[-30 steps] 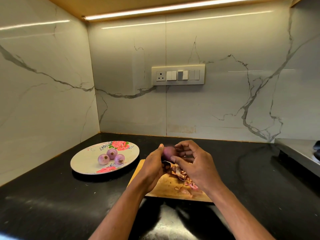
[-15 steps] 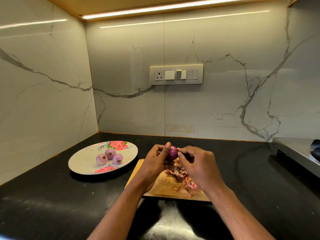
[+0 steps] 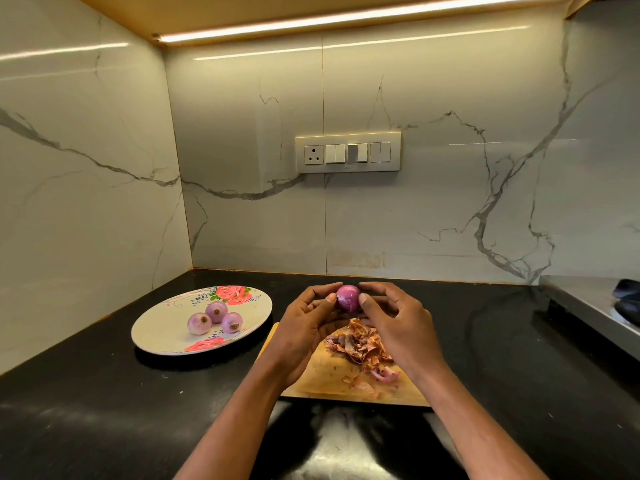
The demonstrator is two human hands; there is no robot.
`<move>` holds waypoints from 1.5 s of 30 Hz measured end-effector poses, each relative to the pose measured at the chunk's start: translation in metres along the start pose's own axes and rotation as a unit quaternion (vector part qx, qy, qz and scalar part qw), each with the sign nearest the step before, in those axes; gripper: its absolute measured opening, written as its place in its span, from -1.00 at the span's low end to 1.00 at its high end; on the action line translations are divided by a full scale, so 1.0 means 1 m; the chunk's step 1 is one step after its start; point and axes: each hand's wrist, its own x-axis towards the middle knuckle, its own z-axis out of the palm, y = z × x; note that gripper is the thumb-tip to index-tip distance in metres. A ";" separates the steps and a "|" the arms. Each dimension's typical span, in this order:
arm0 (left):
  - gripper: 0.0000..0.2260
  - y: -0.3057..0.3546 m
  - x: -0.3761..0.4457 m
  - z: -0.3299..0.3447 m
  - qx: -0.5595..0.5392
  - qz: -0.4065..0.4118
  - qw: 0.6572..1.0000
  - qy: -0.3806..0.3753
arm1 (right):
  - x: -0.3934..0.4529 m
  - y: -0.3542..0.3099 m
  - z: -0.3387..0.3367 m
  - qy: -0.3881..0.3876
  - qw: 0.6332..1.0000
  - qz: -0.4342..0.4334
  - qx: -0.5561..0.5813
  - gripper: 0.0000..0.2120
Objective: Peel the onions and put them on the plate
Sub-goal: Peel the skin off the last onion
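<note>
A small purple onion [image 3: 347, 298] is held up over the wooden cutting board [image 3: 329, 372]. My left hand [image 3: 304, 327] and my right hand [image 3: 398, 323] both pinch it between thumb and fingers, one from each side. Its visible surface looks smooth and peeled. A pile of dry onion skins [image 3: 360, 348] lies on the board below the hands. To the left, a floral plate [image 3: 166, 334] carries three peeled onions [image 3: 214, 318] grouped near its centre.
The black countertop [image 3: 104, 410] runs into a marble-walled corner. A switch panel [image 3: 348, 152] is on the back wall. A steel stove edge [image 3: 588, 306] juts in at the right.
Both hands have lifted the onion slightly and turned it. My right hand shifted from picking at the skin to pinching the onion's right side.
</note>
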 end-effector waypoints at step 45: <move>-0.50 0.000 -0.002 -0.001 0.144 0.112 0.982 0.040 | -0.003 0.003 0.002 -0.006 0.995 -0.062 -0.074 -0.75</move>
